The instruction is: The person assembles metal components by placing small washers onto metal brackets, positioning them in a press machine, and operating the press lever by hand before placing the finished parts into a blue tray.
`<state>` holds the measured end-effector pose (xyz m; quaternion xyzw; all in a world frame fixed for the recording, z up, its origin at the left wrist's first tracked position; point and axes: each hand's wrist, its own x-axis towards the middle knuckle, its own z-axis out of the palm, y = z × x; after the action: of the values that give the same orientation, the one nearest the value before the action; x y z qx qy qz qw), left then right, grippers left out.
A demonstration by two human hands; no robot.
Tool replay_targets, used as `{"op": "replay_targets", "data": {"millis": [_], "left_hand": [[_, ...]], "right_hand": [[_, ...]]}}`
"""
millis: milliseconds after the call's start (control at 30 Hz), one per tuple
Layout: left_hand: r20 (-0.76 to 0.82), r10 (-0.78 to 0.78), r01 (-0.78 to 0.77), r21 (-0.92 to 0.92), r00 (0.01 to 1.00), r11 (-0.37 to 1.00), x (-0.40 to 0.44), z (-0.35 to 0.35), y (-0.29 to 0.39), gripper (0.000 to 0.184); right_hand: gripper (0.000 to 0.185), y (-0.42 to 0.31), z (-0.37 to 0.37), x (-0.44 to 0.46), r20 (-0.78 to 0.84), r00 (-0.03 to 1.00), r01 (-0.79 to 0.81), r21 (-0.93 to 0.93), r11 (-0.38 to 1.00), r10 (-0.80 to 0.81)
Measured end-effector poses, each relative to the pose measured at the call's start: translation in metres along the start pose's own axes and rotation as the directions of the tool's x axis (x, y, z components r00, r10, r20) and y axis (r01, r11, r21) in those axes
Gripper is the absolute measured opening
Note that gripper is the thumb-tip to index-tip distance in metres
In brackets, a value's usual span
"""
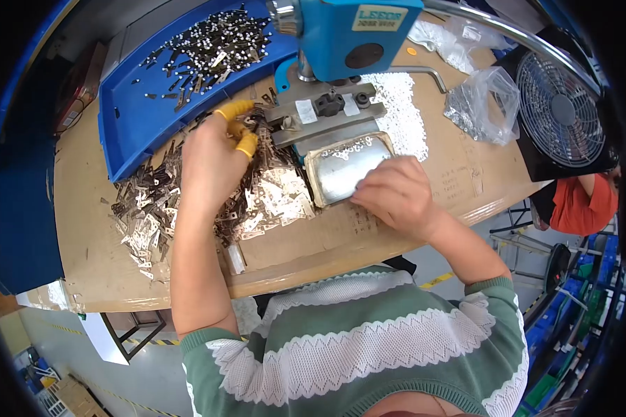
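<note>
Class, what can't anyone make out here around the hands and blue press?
Head view throughout:
Whether the left hand grips anything: surrounding metal parts are too small.
What lies under the right hand: hidden by that hand.
Blue press: top cut off by upper edge.

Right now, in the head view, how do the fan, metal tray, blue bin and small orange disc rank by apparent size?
Largest to smallest:
1. blue bin, cut off by the picture's top edge
2. fan
3. metal tray, partly covered by the right hand
4. orange disc
</note>
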<state>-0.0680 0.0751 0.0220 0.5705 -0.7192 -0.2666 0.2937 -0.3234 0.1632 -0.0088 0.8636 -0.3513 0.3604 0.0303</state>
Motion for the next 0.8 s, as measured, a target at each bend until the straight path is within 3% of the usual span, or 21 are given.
{"op": "replay_targets", "data": {"millis": [67, 133, 233, 367, 467, 567, 633, 667, 767, 800], "left_hand": [[0.078, -0.078, 0.095, -0.242, 0.994, 0.966, 0.003, 0.002, 0.000, 0.041], [0.184, -0.157, 0.229, -0.493, 0.970, 0.839, 0.002, 0.000, 0.007, 0.041], [0.203, -0.161, 0.253, -0.600, 0.966, 0.759, 0.001, 0.000, 0.012, 0.043], [0.273, -0.167, 0.302, -0.598, 0.948, 0.743, 0.004, 0.001, 0.005, 0.036], [0.280, -0.134, 0.270, -0.531, 0.951, 0.804, 0.007, 0.003, -0.005, 0.031], [0.255, -0.130, 0.245, -0.495, 0.958, 0.834, 0.006, 0.005, -0.003, 0.029], [0.199, -0.141, 0.225, -0.499, 0.970, 0.837, 0.005, 0.008, 0.000, 0.027], [0.170, -0.147, 0.214, -0.500, 0.974, 0.839, 0.005, 0.009, 0.002, 0.026], [0.104, -0.098, 0.123, -0.274, 0.990, 0.954, 0.004, 0.008, -0.002, 0.023], [0.089, -0.080, 0.102, -0.286, 0.993, 0.953, 0.003, 0.007, 0.001, 0.022]], "right_hand": [[0.010, 0.001, -0.003, 0.016, 0.082, 0.970, -0.238, 0.145, 0.960, 0.228], [0.008, 0.012, -0.001, 0.036, 0.106, 0.913, -0.407, 0.299, 0.863, 0.393], [0.008, 0.038, 0.014, 0.065, -0.166, 0.904, -0.349, 0.242, 0.905, 0.393], [0.008, 0.047, 0.031, 0.074, -0.259, 0.899, -0.305, 0.205, 0.930, 0.352], [0.008, 0.045, 0.025, 0.077, -0.284, 0.953, -0.147, -0.131, 0.980, 0.105], [0.007, 0.044, 0.025, 0.077, -0.138, 0.885, -0.409, 0.225, 0.884, 0.445], [0.009, 0.044, 0.027, 0.075, -0.246, 0.955, -0.202, -0.131, 0.971, 0.166], [0.010, 0.044, 0.028, 0.075, -0.259, 0.966, -0.095, -0.311, 0.946, 0.012], [0.014, 0.040, 0.026, 0.076, -0.243, 0.967, -0.047, -0.474, 0.879, -0.079], [0.014, 0.040, 0.025, 0.075, -0.222, 0.972, -0.035, -0.467, 0.884, -0.079]]}}
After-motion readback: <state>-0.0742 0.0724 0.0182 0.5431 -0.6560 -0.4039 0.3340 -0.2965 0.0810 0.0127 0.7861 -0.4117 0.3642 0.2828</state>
